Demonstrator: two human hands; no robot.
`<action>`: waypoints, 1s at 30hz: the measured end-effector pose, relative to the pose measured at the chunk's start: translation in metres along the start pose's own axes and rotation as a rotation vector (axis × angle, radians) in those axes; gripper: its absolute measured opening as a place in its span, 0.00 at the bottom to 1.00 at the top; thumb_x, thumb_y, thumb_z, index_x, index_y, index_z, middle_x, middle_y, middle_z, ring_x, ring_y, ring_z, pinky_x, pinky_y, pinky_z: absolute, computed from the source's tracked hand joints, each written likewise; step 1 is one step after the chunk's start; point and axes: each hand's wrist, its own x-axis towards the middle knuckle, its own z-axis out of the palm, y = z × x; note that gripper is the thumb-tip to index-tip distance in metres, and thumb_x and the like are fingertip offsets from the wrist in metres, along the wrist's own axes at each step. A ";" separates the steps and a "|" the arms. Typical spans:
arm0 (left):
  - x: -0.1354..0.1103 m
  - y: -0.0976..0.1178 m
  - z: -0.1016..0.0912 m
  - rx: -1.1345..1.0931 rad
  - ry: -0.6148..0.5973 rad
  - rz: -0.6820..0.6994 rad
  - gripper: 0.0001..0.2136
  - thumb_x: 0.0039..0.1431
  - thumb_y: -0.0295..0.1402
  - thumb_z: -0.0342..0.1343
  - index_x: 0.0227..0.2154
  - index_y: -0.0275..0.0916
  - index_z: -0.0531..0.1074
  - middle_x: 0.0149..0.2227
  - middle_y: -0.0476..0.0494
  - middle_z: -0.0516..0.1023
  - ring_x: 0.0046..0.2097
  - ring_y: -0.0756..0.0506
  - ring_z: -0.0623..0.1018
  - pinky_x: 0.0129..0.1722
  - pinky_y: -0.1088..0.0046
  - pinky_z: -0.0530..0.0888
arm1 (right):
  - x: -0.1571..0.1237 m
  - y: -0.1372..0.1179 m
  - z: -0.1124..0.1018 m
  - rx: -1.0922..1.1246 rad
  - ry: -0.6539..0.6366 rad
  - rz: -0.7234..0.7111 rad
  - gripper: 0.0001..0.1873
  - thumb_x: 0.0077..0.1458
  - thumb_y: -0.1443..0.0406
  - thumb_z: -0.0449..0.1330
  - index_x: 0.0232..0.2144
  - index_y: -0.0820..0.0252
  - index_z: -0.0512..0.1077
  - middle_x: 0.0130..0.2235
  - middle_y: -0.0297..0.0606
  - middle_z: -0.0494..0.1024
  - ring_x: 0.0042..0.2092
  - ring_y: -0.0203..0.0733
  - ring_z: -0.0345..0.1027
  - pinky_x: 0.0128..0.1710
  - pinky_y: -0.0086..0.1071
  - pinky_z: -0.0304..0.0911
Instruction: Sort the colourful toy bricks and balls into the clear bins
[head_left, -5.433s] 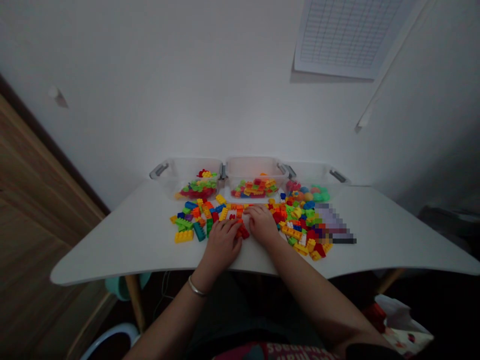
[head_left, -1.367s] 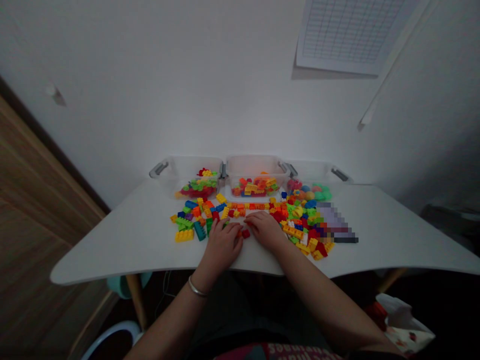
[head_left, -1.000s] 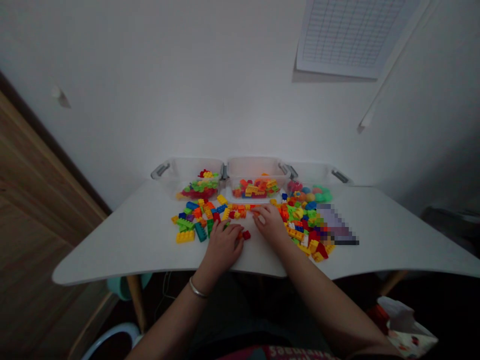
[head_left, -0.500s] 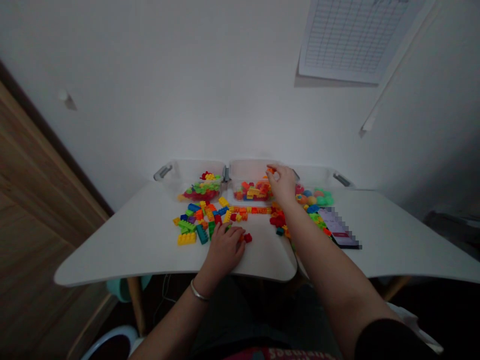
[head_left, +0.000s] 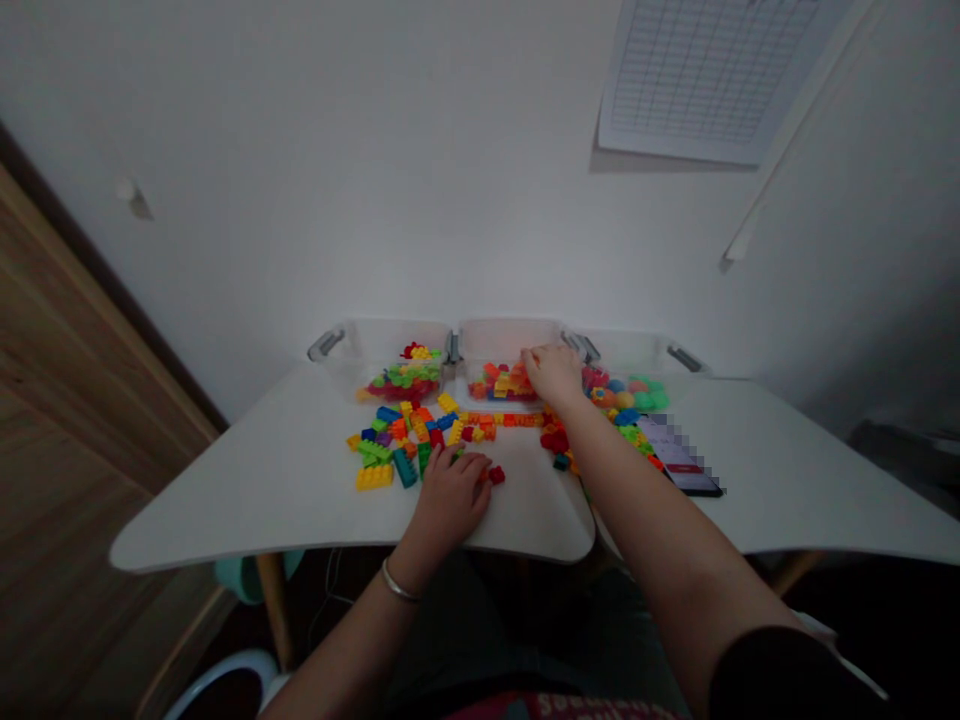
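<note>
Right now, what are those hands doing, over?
Right hand reaching into the middle clear plastic bin. Left hand resting on the white table, beside a red brick. Nothing blocking either hand.

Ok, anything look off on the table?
Mainly the mess: loose toy bricks lie spilled across the white table in front of the clear bins, and a lone red brick sits apart beside the left hand.

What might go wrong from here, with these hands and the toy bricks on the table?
The right hand reaches over the clear plastic box above loose bricks, so the forearm might brush them toward the phone. The left hand lies beside a red brick near the front edge of the table; that brick might get pushed off.
</note>
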 end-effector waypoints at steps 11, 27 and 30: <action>0.000 -0.001 0.001 0.005 -0.020 0.006 0.13 0.58 0.31 0.52 0.45 0.41 0.74 0.47 0.43 0.79 0.55 0.36 0.69 0.59 0.48 0.61 | -0.001 0.017 -0.008 0.333 0.052 -0.080 0.17 0.62 0.63 0.48 0.40 0.59 0.77 0.44 0.41 0.80 0.49 0.45 0.70 0.53 0.40 0.59; 0.001 0.003 -0.003 0.029 -0.038 0.015 0.12 0.59 0.31 0.51 0.45 0.40 0.74 0.47 0.44 0.79 0.54 0.37 0.68 0.58 0.49 0.62 | -0.113 0.042 -0.010 -0.009 -0.185 0.000 0.14 0.56 0.60 0.57 0.41 0.59 0.77 0.45 0.45 0.78 0.49 0.50 0.67 0.52 0.41 0.58; 0.002 0.002 -0.002 0.035 -0.043 0.022 0.12 0.59 0.31 0.51 0.44 0.40 0.74 0.47 0.44 0.79 0.53 0.36 0.68 0.58 0.50 0.62 | -0.134 0.036 -0.003 -0.123 -0.148 -0.023 0.15 0.55 0.60 0.59 0.43 0.60 0.76 0.48 0.46 0.76 0.52 0.54 0.64 0.56 0.46 0.55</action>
